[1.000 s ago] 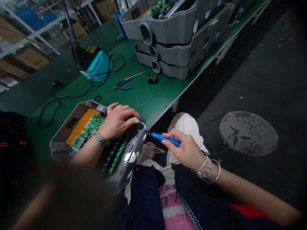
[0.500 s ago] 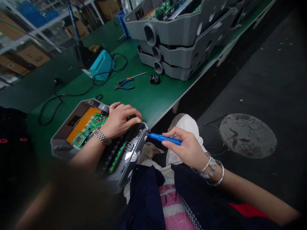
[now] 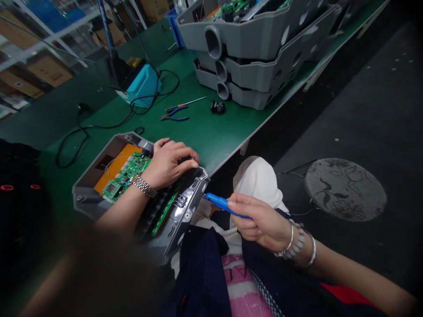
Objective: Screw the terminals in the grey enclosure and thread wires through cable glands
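The right hand (image 3: 261,222) grips the blue-handled tool (image 3: 218,201), its tip by the grey housing (image 3: 180,223) on the green surface (image 3: 211,136). The left hand (image 3: 172,165) lies across the housing, its grip unclear; uneven pressure could skid the tip, gouging the wall.

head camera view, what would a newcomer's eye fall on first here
Probably the bright blue tool in the right hand, its tip close to the near side of the open grey housing under the left hand. Inside that housing, the orange panel and green circuit board stand out. Farther back on the green table stand grey housings, stacked.
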